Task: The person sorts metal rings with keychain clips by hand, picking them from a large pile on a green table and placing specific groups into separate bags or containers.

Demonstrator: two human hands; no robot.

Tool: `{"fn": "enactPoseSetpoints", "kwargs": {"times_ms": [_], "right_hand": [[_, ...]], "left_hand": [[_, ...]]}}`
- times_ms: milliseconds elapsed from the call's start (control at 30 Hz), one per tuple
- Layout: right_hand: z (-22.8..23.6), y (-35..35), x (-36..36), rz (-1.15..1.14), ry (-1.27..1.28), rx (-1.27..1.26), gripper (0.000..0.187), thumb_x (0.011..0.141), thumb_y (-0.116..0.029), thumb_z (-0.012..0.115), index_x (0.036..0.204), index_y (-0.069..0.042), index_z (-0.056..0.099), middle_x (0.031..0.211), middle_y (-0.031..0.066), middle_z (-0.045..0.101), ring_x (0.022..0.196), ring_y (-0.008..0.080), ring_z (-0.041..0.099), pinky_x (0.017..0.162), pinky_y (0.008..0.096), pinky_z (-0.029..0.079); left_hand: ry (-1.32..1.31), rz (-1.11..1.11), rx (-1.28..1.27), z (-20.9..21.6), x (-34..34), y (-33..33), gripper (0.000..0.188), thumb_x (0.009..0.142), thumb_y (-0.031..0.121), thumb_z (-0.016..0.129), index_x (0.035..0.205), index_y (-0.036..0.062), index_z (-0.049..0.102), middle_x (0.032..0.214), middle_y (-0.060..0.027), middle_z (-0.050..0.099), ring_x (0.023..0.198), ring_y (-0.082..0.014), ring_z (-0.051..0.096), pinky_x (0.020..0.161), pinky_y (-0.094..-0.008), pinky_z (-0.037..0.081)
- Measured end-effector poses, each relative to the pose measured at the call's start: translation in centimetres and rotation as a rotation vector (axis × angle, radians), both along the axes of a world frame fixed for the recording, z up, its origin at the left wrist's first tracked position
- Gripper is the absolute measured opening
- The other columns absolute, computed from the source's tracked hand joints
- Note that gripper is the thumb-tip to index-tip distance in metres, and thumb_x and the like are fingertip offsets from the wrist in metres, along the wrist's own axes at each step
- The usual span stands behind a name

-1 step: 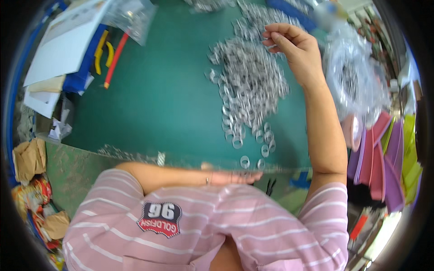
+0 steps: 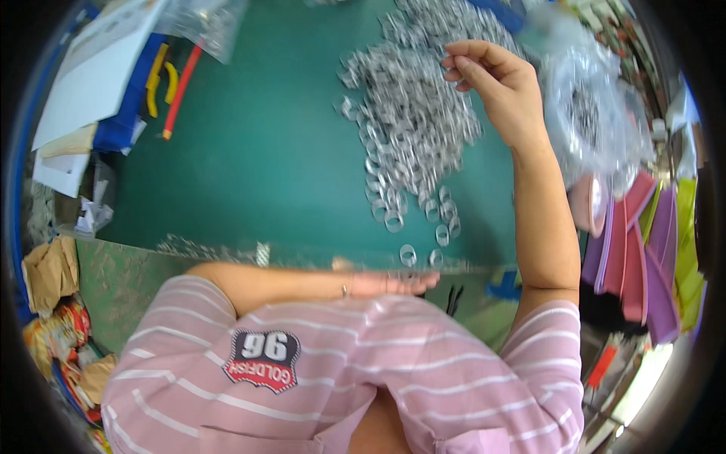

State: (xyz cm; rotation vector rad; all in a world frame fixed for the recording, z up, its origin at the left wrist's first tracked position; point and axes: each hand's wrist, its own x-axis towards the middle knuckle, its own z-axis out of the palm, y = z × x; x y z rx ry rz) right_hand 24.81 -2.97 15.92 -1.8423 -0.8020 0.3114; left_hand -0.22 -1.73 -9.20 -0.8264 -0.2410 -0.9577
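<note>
A heap of small silvery rings (image 2: 416, 113) spreads over the green tabletop (image 2: 249, 151), thinning toward the near edge. A few loose rings (image 2: 407, 255) lie close to that edge. My right hand (image 2: 503, 91) is raised over the right side of the heap, thumb and fingertips drawn together in a pinch. Whatever sits between those fingertips, if anything, is too small to make out. Along the table's near edge, my left hand (image 2: 389, 284) lies palm up with its fingers stretched to the right, next to the loose rings.
White papers (image 2: 91, 83), a yellow-handled tool (image 2: 155, 79), a red stick (image 2: 181, 91) and a clear bag (image 2: 212, 26) lie at the left. On the right are a plastic bag holding rings (image 2: 582, 121) and pink, purple and green pieces (image 2: 635, 250). A blue tray (image 2: 503, 11) stands far back.
The whole view has shifted slightly, so the table and heap appear a little higher and further left. Both hands keep nearly the same pose.
</note>
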Motion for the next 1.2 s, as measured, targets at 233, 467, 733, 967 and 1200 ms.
{"fn": "enactPoseSetpoints", "kwargs": {"times_ms": [233, 467, 733, 967, 1200], "right_hand": [[-4.0, -11.9, -10.3, -0.015, -0.255, -0.203, 0.012, 0.078, 0.004, 0.067, 0.088, -0.003, 0.069, 0.085, 0.0061, 0.065, 0.076, 0.0175, 0.061, 0.065, 0.0274, 0.048], [-7.6, -12.5, -15.3, -0.072, -0.529, -0.216, 0.018, 0.071, 0.0, 0.075, 0.087, -0.005, 0.068, 0.092, 0.008, 0.062, 0.086, 0.0271, 0.057, 0.076, 0.0361, 0.045], [-8.4, -13.6, -15.6, -0.139, -0.532, -0.187, 0.017, 0.07, 0.002, 0.076, 0.082, -0.003, 0.065, 0.088, 0.008, 0.062, 0.085, 0.0253, 0.057, 0.075, 0.0339, 0.046], [-8.3, -13.9, -15.8, -0.203, -0.506, -0.259, 0.02, 0.072, -0.002, 0.074, 0.089, -0.004, 0.064, 0.093, 0.0095, 0.061, 0.089, 0.0282, 0.056, 0.081, 0.038, 0.044], [-8.9, -10.6, -13.9, -0.189, -0.511, -0.183, 0.021, 0.073, 0.001, 0.069, 0.092, -0.005, 0.062, 0.099, 0.0104, 0.06, 0.091, 0.0299, 0.056, 0.083, 0.0389, 0.044]], "left_hand": [[0.163, -0.089, 0.874, 6.6, 1.0, 2.0, 0.039, 0.101, 0.021, 0.047, 0.128, -0.0072, 0.051, 0.126, -0.024, 0.058, 0.114, -0.0304, 0.062, 0.098, -0.0406, 0.053], [0.177, -0.131, 1.081, 9.2, 1.2, 1.9, 0.038, 0.102, 0.022, 0.046, 0.126, -0.0076, 0.051, 0.124, -0.0258, 0.059, 0.114, -0.0325, 0.061, 0.098, -0.042, 0.052], [0.188, -0.064, 0.923, 7.9, 0.7, 1.7, 0.038, 0.1, 0.021, 0.049, 0.125, -0.0084, 0.052, 0.121, -0.0254, 0.06, 0.113, -0.033, 0.062, 0.097, -0.0429, 0.053], [0.191, -0.086, 0.868, 7.4, 0.8, 1.7, 0.04, 0.099, 0.022, 0.05, 0.125, -0.0081, 0.052, 0.122, -0.0266, 0.059, 0.113, -0.034, 0.061, 0.097, -0.0435, 0.053], [0.192, -0.072, 0.851, 7.3, 0.8, 1.6, 0.043, 0.1, 0.025, 0.049, 0.129, -0.0072, 0.05, 0.124, -0.0266, 0.058, 0.113, -0.034, 0.061, 0.099, -0.0435, 0.052]]}}
